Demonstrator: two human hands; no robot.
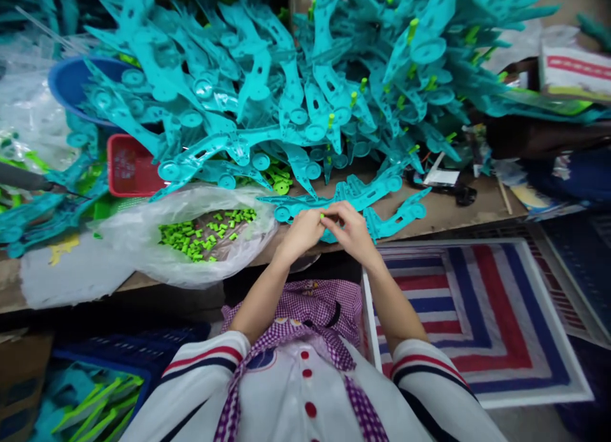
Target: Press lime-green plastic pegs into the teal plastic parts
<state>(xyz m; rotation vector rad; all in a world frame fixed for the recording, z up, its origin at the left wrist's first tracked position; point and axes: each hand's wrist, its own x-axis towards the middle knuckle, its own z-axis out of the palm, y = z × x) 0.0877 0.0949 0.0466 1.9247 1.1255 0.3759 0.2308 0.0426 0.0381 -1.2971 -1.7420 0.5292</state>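
My left hand (304, 230) and my right hand (352, 229) meet at the fingertips over the bench's front edge. A small green plastic piece (323, 217) shows as a bright spot where the pinched fingers come together. Right beneath and behind the hands lies a turquoise plastic part (351, 193), long and shaped with round ends; my hands partly cover it. Another turquoise part (401, 218) reaches out to the right of my right hand. Left of my left hand, an open clear plastic bag (248, 244) holds many small green pieces (191, 238).
A large heap of turquoise parts (258, 79) fills the back of the bench (477, 203). A red basket (131, 168) and a blue bowl (71, 88) stand at left. Below right is a white-framed striped panel (506, 302); below left, a blue crate (143, 378) with parts.
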